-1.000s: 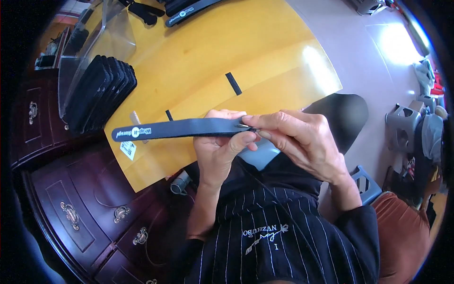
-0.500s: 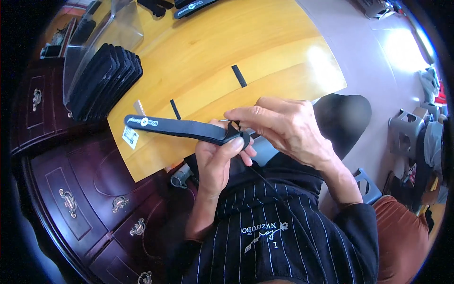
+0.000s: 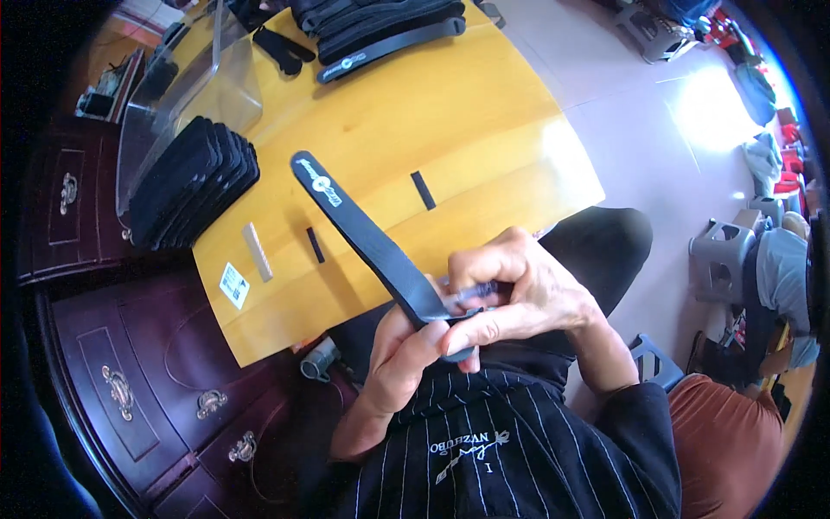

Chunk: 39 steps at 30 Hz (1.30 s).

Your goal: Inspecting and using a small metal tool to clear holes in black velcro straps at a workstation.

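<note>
- Over the desk (image 3: pixel 484 104)'s near edge: strap (image 3: pixel 367 238), long, dark, flat, rounded far end with pale print and round mark.
- Left grip (image 3: pixel 402 359): closed, pinching strap's near end; strap slants up-left from thumb.
- Right grip (image 3: pixel 532 298): fingers curled, thumb by strap's near end; blurred there, can't tell if holding.
</note>
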Each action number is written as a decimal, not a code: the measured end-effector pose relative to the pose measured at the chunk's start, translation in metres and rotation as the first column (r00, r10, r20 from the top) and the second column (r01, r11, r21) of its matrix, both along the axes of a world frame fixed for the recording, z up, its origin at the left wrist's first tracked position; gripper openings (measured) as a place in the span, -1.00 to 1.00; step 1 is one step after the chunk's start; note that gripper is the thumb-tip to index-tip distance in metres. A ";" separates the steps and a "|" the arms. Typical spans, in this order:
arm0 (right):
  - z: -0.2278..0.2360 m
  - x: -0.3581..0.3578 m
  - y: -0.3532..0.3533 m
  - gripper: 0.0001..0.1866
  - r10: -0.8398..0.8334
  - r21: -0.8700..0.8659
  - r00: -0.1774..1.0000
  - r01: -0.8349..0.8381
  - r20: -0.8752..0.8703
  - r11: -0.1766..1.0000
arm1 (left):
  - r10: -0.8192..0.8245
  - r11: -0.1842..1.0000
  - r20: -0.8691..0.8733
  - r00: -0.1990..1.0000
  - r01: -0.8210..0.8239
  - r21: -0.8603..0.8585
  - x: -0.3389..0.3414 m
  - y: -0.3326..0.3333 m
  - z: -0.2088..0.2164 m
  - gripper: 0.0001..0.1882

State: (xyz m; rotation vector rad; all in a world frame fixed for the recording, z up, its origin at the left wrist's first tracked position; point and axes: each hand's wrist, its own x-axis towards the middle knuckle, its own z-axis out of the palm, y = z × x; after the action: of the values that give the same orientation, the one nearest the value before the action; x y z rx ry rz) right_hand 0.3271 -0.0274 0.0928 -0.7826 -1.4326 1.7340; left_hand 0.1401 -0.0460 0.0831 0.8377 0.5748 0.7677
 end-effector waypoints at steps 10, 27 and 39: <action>0.008 0.038 -0.005 -0.88 -0.662 -0.701 0.599 0.222 -0.450 0.678 | -0.402 0.864 0.280 0.872 0.462 -0.199 -0.011 -0.003 -0.001 -0.67; -0.020 0.175 0.106 -0.68 -0.792 0.322 0.430 0.747 0.433 0.581 | 0.005 0.999 -0.035 0.999 -0.003 0.051 -0.032 -0.011 -0.025 -0.75; -0.071 0.069 0.164 -0.66 -0.569 0.418 0.554 0.386 0.608 0.822 | 0.267 0.960 0.002 0.964 -0.266 0.087 -0.017 -0.010 -0.055 -0.38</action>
State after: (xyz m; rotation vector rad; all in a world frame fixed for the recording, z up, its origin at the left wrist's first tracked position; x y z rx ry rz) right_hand 0.3964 0.1369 0.0213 -1.6630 -1.6421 0.7984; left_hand 0.1234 -0.0555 0.0285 0.8534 0.6757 1.0412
